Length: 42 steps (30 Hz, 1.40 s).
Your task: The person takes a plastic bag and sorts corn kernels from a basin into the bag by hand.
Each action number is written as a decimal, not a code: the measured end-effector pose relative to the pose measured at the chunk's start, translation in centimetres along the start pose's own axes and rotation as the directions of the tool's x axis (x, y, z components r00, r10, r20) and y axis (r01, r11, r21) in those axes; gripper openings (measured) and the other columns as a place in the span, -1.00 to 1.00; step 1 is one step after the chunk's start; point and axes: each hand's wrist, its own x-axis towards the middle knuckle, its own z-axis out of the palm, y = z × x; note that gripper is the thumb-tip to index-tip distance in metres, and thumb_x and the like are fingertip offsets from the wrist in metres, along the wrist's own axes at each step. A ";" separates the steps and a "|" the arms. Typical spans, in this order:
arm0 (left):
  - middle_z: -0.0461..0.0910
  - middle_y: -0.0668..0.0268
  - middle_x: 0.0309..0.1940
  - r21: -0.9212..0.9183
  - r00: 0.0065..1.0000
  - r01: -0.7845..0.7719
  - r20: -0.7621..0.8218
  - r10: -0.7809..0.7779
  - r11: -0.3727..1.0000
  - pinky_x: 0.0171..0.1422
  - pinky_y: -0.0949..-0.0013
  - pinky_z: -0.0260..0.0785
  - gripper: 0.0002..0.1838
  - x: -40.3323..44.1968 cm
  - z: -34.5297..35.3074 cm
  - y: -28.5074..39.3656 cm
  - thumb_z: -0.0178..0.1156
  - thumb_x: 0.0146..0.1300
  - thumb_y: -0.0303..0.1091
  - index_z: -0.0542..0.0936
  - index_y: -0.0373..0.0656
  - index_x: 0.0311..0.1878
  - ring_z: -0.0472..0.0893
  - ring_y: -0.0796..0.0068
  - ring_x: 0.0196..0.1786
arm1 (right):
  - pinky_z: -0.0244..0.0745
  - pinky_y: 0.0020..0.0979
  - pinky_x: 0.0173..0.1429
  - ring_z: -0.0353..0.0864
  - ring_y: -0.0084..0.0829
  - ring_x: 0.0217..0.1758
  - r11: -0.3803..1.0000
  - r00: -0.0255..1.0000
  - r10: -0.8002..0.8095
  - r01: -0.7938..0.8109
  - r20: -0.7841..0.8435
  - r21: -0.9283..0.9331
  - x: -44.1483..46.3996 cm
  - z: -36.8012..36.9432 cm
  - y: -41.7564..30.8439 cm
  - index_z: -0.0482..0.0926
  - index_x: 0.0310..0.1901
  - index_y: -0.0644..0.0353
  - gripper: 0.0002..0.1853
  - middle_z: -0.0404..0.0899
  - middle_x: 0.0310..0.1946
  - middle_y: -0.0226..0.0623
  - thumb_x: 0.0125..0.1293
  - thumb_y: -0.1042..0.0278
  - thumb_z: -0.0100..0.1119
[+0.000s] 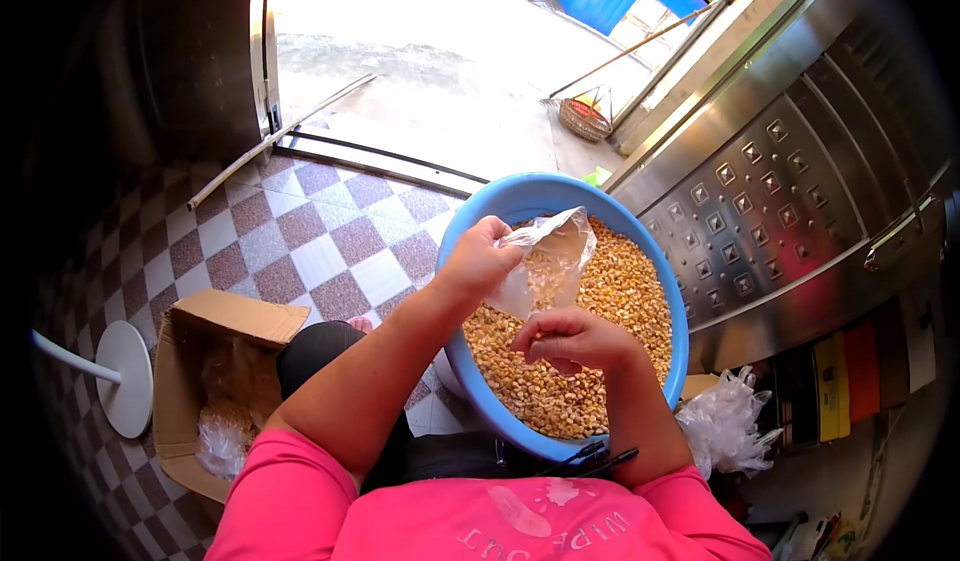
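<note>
A blue tub (470, 201) filled with yellow corn kernels (632, 306) stands in front of me. Above the kernels hangs a clear plastic bag (562, 251), its upper edge pinched in my left hand (482, 263). Some kernels show in or through the bag; which of the two I cannot tell. My right hand (582, 341) is just below the bag, over the corn, with curled fingers. Whatever those fingers hold, if anything, is hidden.
A cardboard box (180, 381) with plastic bags (225, 436) inside stands at left, near a white round base (125, 379). More plastic bags (725, 421) lie right of the tub. A metal door (740, 201) stands at right; a pole (280, 136) lies by the doorway.
</note>
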 end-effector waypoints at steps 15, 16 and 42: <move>0.51 0.26 -0.34 0.034 0.980 0.029 0.194 -0.035 0.999 -0.35 0.45 0.40 -0.78 -0.5 0.3 0.4 0.08 0.17 -0.42 0.46 -0.27 -0.12 0.51 0.55 -0.38 | 0.43 -0.23 0.21 0.42 -0.23 0.17 0.579 0.843 -0.294 0.532 -0.451 0.617 3.3 -2.4 3.2 0.22 0.22 0.36 -0.53 0.30 0.13 0.00 0.23 0.65 -0.11; 0.51 0.27 -0.35 0.058 0.979 0.035 0.198 -0.045 0.998 -0.37 0.46 0.39 -0.78 -0.5 0.3 0.4 0.08 0.17 -0.42 0.46 -0.27 -0.12 0.51 0.56 -0.38 | 0.43 -0.23 0.21 0.42 -0.23 0.17 0.581 0.844 -0.294 0.531 -0.449 0.617 3.4 -2.3 3.2 0.22 0.22 0.36 -0.53 0.30 0.13 0.00 0.23 0.65 -0.11; 0.45 0.32 -0.55 0.080 0.990 0.022 0.138 -0.033 0.997 -0.58 0.45 0.23 -0.81 -0.3 0.3 0.2 0.07 0.14 -0.43 0.48 -0.26 -0.18 0.39 0.62 -0.61 | 0.47 -0.31 -0.04 0.58 -0.24 -0.16 0.494 0.852 -0.511 0.403 0.118 -0.771 5.4 2.7 5.0 0.46 0.09 0.18 -0.57 0.54 -0.13 -0.12 0.15 0.32 0.15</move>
